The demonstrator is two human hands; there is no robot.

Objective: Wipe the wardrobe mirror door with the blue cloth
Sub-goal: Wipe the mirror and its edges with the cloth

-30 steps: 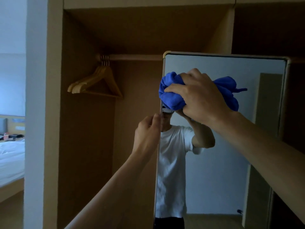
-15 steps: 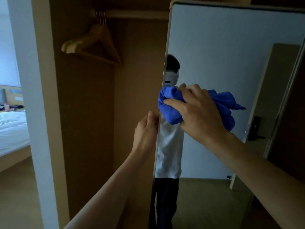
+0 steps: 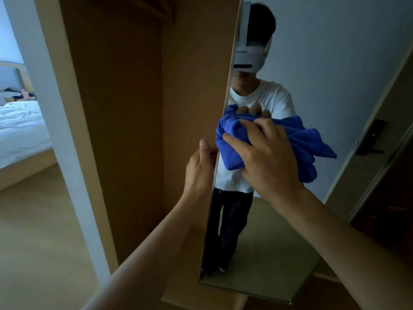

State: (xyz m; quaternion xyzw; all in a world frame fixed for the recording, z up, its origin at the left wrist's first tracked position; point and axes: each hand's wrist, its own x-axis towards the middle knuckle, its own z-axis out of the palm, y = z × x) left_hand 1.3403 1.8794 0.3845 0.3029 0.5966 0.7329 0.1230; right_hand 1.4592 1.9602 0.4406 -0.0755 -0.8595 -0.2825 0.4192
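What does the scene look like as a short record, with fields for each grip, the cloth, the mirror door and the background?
right grip: holds the bunched blue cloth against the mirror door
left grip: holds the mirror door by its left edge
blue cloth: bunched, on the glass near that edge
mirror door: upright, beside the open wardrobe
background: bed at far left

Plenty of free mirror [image 3: 324, 74] above and below the cloth [image 3: 299, 139]; only the left hand [image 3: 199, 171] sits on its left edge.
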